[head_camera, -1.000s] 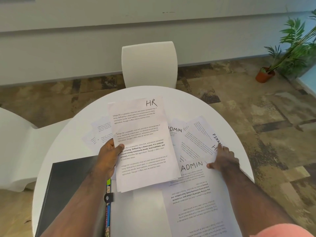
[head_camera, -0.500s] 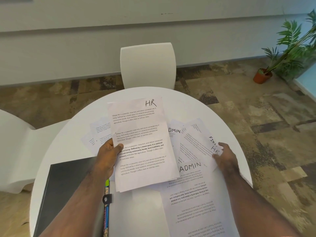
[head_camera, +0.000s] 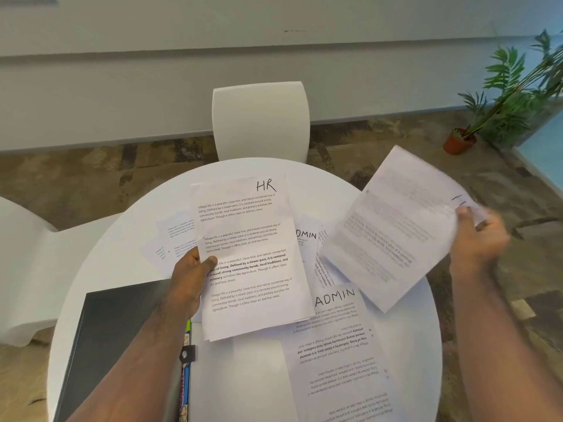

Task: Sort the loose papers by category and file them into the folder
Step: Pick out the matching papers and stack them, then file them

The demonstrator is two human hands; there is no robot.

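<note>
My left hand (head_camera: 192, 274) grips a small stack of printed sheets marked HR (head_camera: 248, 257) by its left edge, held above the middle of the round white table (head_camera: 405, 336). My right hand (head_camera: 476, 239) pinches one loose sheet (head_camera: 393, 226) by its right edge, lifted and tilted over the table's right side; its writing is blurred. A sheet marked ADMIN (head_camera: 338, 354) lies upside down at the front right. Another ADMIN sheet (head_camera: 306, 236) shows behind the HR stack. A black folder (head_camera: 112, 345) with coloured tabs lies closed at the front left, under my left forearm.
More printed sheets (head_camera: 173, 239) lie left of the HR stack. A white chair (head_camera: 260, 120) stands behind the table and another white seat (head_camera: 21, 269) at the left. A potted plant (head_camera: 511, 99) stands on the patterned floor at the far right.
My right hand has picked one sheet up off the pile at the right and raised it above the table edge. The left hand with the HR stack has hardly moved.
</note>
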